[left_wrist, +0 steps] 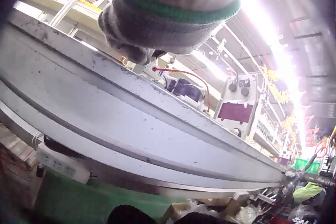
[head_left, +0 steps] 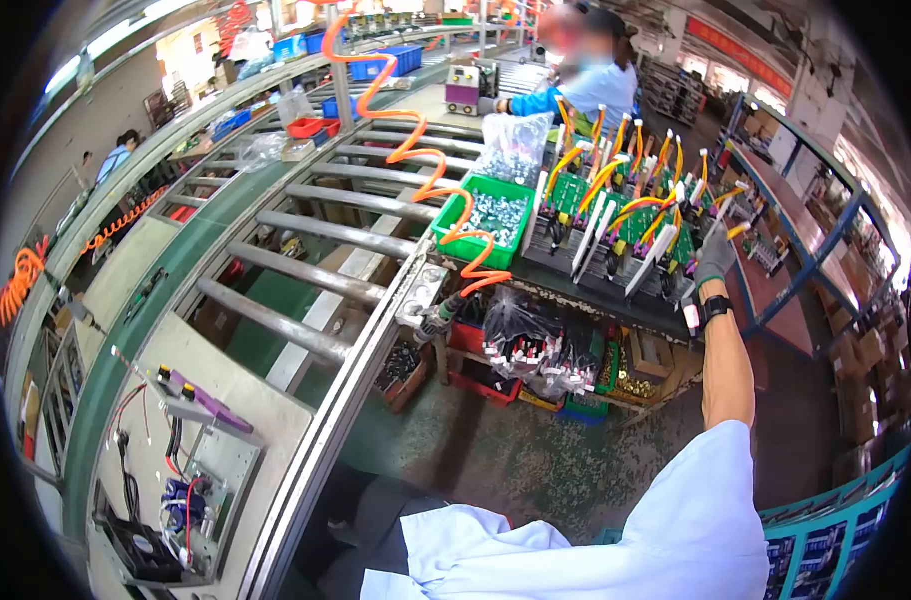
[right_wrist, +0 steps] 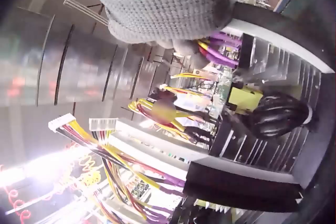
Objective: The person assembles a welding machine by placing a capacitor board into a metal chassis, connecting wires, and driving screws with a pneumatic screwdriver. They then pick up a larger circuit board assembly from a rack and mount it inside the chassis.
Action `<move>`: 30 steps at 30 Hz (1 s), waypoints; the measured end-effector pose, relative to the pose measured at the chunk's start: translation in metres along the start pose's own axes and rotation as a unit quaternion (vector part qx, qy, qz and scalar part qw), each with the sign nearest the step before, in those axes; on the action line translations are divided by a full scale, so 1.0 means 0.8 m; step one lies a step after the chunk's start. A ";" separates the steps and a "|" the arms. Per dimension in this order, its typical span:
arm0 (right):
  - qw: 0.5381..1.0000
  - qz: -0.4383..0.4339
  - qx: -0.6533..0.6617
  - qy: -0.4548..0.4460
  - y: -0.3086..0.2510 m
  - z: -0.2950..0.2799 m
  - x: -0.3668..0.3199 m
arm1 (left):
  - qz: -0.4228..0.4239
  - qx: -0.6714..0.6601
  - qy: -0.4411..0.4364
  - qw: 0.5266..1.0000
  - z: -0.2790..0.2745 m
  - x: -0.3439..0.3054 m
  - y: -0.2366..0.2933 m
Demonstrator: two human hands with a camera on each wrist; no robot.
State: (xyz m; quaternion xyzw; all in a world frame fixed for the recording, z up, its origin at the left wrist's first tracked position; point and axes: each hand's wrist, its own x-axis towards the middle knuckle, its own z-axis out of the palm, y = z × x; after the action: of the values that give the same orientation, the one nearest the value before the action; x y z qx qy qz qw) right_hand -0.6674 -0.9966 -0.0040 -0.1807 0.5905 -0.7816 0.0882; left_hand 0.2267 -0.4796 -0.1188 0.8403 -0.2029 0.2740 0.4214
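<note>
My right hand (head_left: 716,255), in a grey knit glove with a green cuff, reaches to the right end of a row of upright green circuit boards (head_left: 576,190) with yellow wire leads. In the right wrist view its glove (right_wrist: 168,11) is beside yellow and purple wires (right_wrist: 218,53); the fingertips are mostly hidden. My left hand (left_wrist: 157,27), gloved alike, shows only in the left wrist view, above the metal rail (left_wrist: 126,113) of the line. Past its fingers are a red wire (left_wrist: 184,71) and a dark blue component (left_wrist: 186,91). The open metal chassis (head_left: 216,490) lies on a board at lower left.
A green bin (head_left: 521,235) of small metal parts adjoins the boards. Steel rollers (head_left: 306,250) run along the line, with an orange coiled hose (head_left: 406,155) hanging over them. Bins and bagged parts (head_left: 536,350) stand beneath. Another person (head_left: 596,90) works farther along.
</note>
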 end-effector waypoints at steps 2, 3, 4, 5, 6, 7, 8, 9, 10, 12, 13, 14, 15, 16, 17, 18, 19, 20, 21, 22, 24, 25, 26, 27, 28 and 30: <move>0.990 -0.009 -0.082 0.112 -0.013 0.005 -0.014 | 0.092 0.006 0.049 0.995 0.005 0.001 0.002; 0.988 -0.018 -0.098 0.119 -0.018 -0.001 -0.018 | 0.132 0.022 0.065 0.989 0.007 0.006 0.001; 0.988 -0.011 -0.080 0.133 -0.021 -0.010 -0.015 | 0.099 0.002 0.058 0.993 0.003 0.007 0.020; 0.987 -0.005 -0.062 0.148 -0.029 -0.015 -0.016 | 0.083 -0.038 0.049 0.995 0.002 0.008 0.043; 0.988 -0.024 -0.058 0.140 -0.036 -0.022 -0.017 | 0.067 -0.080 0.037 0.994 0.000 0.008 0.065; 0.989 -0.044 -0.054 0.133 -0.053 -0.030 -0.024 | 0.052 -0.123 0.024 0.991 0.000 0.008 0.074; 0.988 -0.064 -0.050 0.128 -0.071 -0.042 -0.033 | 0.064 -0.244 -0.029 0.967 0.047 0.015 -0.031; 0.991 -0.093 -0.044 0.083 -0.088 -0.059 -0.047 | 0.046 -0.257 -0.067 0.963 0.051 0.011 -0.026; 0.991 -0.122 -0.039 0.040 -0.107 -0.081 -0.068 | 0.030 -0.269 -0.105 0.957 0.052 0.007 -0.002; 0.987 -0.155 -0.010 -0.028 -0.156 -0.122 -0.131 | 0.051 -0.356 -0.152 0.921 0.050 -0.011 0.093; 0.986 -0.159 0.014 -0.051 -0.183 -0.140 -0.171 | 0.085 -0.353 -0.125 0.923 0.065 -0.023 0.117; 0.983 -0.169 0.042 -0.062 -0.202 -0.158 -0.200 | 0.033 -0.344 -0.218 0.913 0.066 -0.034 0.142; 0.979 -0.179 0.068 -0.073 -0.220 -0.177 -0.226 | -0.018 -0.329 -0.310 0.892 0.059 -0.045 0.173; 0.979 -0.154 0.103 -0.082 -0.242 -0.195 -0.254 | -0.062 -0.333 -0.405 0.849 0.044 -0.056 0.224; 0.978 -0.126 0.139 -0.093 -0.264 -0.209 -0.284 | -0.106 -0.331 -0.492 0.798 0.028 -0.065 0.269; 0.974 -0.095 0.177 -0.108 -0.279 -0.217 -0.311 | -0.023 -0.353 -0.544 0.761 0.038 -0.080 0.285; 0.969 -0.070 0.201 -0.123 -0.288 -0.223 -0.336 | 0.059 -0.367 -0.588 0.718 0.054 -0.097 0.295; 0.963 -0.043 0.225 -0.141 -0.295 -0.225 -0.359 | 0.112 -0.377 -0.612 0.686 0.050 -0.112 0.324; 0.954 -0.015 0.250 -0.163 -0.295 -0.222 -0.379 | 0.120 -0.416 -0.652 0.622 0.043 -0.124 0.346; 0.936 0.010 0.263 -0.234 -0.287 -0.218 -0.401 | 0.002 -0.435 -0.734 0.522 0.046 -0.144 0.357; 0.878 0.060 0.288 -0.377 -0.273 -0.203 -0.445 | -0.053 -0.447 -0.777 0.440 0.040 -0.169 0.377; 0.867 0.114 0.291 -0.389 -0.269 -0.187 -0.476 | -0.074 -0.449 -0.781 0.427 0.037 -0.172 0.379; 0.839 0.145 0.297 -0.433 -0.256 -0.172 -0.501 | -0.101 -0.472 -0.763 0.431 0.032 -0.176 0.375; 0.806 0.174 0.303 -0.478 -0.240 -0.154 -0.524 | -0.126 -0.496 -0.740 0.436 0.030 -0.175 0.370; 0.766 0.190 0.308 -0.531 -0.226 -0.137 -0.549 | -0.122 -0.517 -0.710 0.463 0.031 -0.173 0.358; 0.683 0.211 0.319 -0.622 -0.198 -0.108 -0.599 | -0.193 -0.557 -0.630 0.505 0.013 -0.152 0.349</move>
State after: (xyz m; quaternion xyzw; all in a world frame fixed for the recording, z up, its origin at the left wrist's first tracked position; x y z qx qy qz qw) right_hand -0.2486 -0.7059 0.0415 -0.4568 0.1368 -0.5911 0.6506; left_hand -0.0232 -0.6319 -0.0342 0.4016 -0.3585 -0.5852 0.6064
